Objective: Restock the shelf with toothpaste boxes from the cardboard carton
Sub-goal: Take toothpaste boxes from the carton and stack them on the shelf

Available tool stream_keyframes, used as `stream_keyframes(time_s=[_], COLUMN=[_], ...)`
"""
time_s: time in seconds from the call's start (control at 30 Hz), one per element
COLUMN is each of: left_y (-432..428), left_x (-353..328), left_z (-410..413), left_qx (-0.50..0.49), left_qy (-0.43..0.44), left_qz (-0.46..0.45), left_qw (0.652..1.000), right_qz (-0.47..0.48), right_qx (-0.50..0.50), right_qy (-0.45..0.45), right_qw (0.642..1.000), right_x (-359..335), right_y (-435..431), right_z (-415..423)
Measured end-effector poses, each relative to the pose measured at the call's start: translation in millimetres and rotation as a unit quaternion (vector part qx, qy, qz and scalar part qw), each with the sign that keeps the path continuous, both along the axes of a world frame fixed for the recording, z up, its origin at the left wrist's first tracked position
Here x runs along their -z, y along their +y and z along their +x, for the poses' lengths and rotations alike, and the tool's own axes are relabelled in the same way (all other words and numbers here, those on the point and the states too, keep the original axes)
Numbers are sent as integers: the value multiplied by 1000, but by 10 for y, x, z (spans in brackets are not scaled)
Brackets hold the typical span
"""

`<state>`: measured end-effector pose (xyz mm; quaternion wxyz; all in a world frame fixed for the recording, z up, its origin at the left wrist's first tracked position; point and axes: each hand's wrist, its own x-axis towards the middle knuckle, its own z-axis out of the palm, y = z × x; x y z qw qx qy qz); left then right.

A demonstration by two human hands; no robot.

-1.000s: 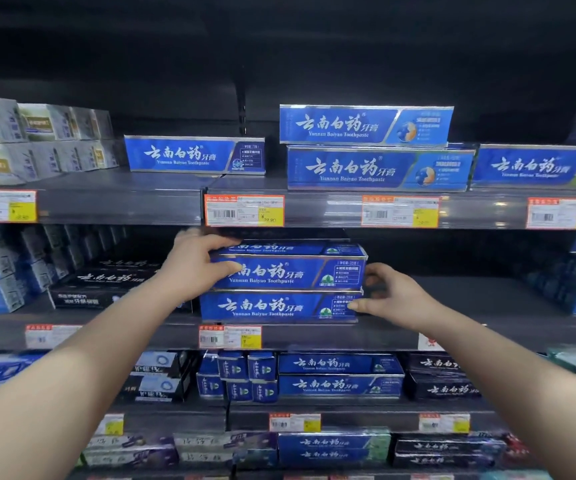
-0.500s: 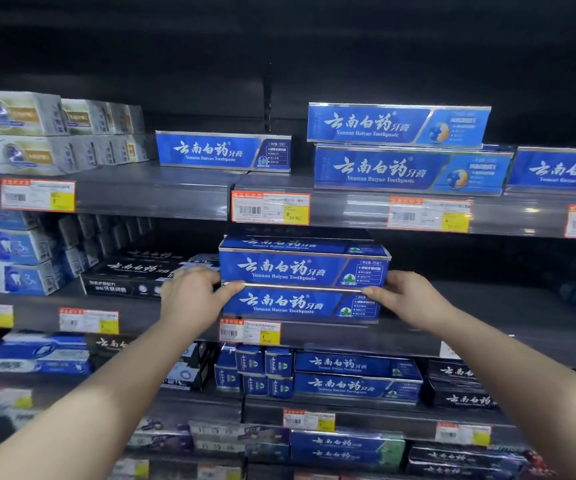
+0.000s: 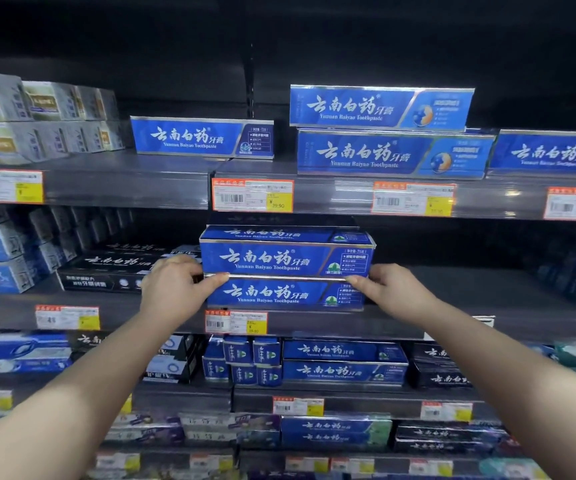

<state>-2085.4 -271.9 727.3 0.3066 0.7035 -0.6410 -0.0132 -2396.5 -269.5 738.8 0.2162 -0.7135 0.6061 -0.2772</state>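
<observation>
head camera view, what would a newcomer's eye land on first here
The stacked blue toothpaste boxes at the front centre of the middle shelf stand out first, with the left hand and right hand gripping their ends. Just above sits an orange-edged price tag, and higher up to the right, more blue boxes.

We see a dark shelf (image 3: 487, 292) bearing two stacked blue toothpaste boxes (image 3: 279, 268), with black boxes (image 3: 106, 271) lying just to their left
</observation>
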Motion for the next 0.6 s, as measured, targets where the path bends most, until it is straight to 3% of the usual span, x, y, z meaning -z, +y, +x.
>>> stream_keyframes(time_s=[0.13,0.23,0.43,0.6], left_y=[-35,14,49,31], left_x=[-18,-46,-87,-139], left_z=[7,-17,-80,-55], left_qx=[0,15,14,62], left_qy=[35,78,75,148], left_qz=[24,35,36,65], left_qw=[999,996,996,985], right_qz=[41,43,67,104], right_qx=[-27,-33,-50,-103], right_qy=[-63,-54,-117,-180], right_qw=[997,997,990,973], right_x=[18,29,28,18], right_y=[-34,-70,-143,-162], right_z=[-71,-110,-120,-100])
